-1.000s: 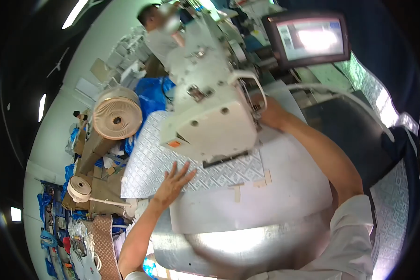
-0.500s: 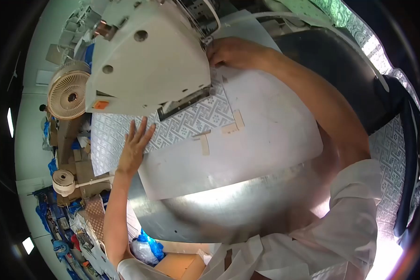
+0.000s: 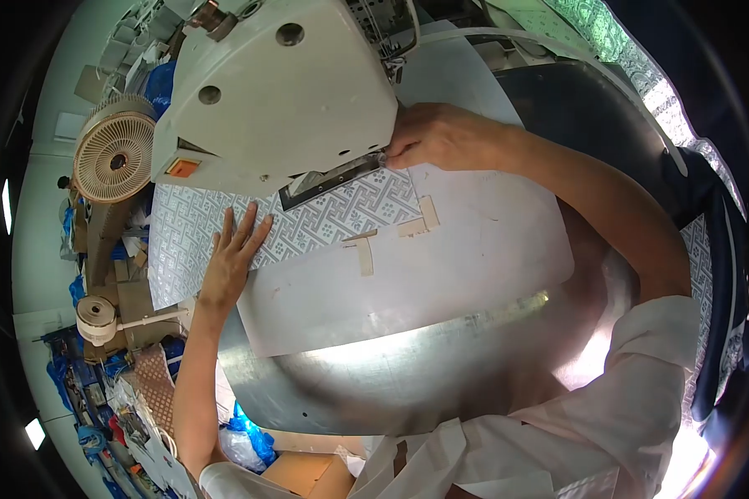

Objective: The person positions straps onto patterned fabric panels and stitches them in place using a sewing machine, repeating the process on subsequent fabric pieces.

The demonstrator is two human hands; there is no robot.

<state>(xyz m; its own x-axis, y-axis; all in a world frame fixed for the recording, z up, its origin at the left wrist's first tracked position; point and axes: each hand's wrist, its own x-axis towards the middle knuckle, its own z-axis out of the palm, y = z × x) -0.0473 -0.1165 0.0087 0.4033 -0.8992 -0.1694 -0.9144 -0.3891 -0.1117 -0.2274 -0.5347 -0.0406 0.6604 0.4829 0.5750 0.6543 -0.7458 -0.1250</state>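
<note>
A patterned grey-and-white cloth (image 3: 341, 212) lies under the head of a white sewing machine (image 3: 283, 100). My left hand (image 3: 231, 264) rests flat on this cloth, fingers spread, left of a dark metal plate (image 3: 333, 181) at the machine's base. At the plate's far end, my right hand (image 3: 441, 137) is closed, its fingertips pressed together by the cloth's upper corner; whatever they pinch is too small to make out. Beneath the cloth is a smooth white sheet (image 3: 466, 258) with strips of beige tape (image 3: 366, 256) near the cloth's edge. The needle area is partly hidden.
A shiny metal table surface (image 3: 374, 382) curves in front of me. A round fan (image 3: 118, 158) and a smaller white fixture on an arm (image 3: 97, 320) stand at the left. Below the table is a cardboard box (image 3: 312, 474). Dark cloth (image 3: 716, 274) hangs at the right.
My right hand has come down along the machine's side to the end of the metal plate. My left hand remains flat on the cloth, and the whole view has shifted slightly.
</note>
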